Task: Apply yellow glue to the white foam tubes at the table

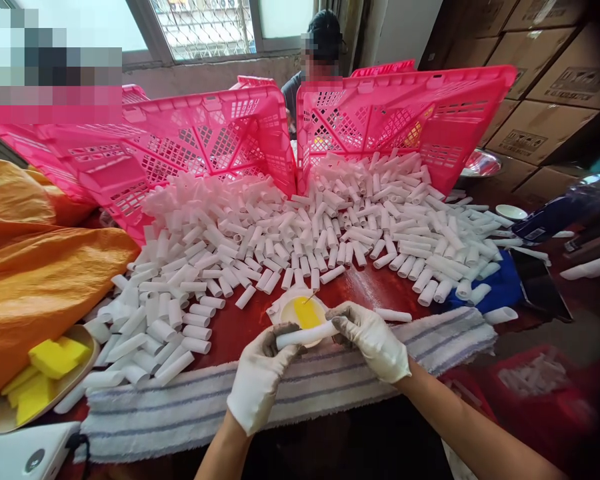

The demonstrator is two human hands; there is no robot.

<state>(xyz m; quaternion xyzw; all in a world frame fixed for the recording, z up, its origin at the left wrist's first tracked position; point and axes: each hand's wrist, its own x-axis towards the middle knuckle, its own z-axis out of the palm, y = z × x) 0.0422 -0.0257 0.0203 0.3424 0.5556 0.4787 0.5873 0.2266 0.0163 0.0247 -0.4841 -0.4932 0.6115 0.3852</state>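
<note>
Both my hands wear white gloves and hold one white paper tube [306, 335] between them, level, above a striped towel [190, 400]. My left hand [258, 377] grips the tube's left end and my right hand [373, 339] grips its right end. Just behind the tube sits a small white dish with a yellow sponge [305, 311]. A large heap of white tubes [300, 233] covers the red table beyond it.
Two pink crates [400, 120] lie tipped on their sides behind the heap, with a person seated past them. An orange sack [35, 267] and a dish of yellow sponges [40, 373] are at left. Cardboard boxes [540, 73] stack at right, a red bin [535, 387] sits lower right.
</note>
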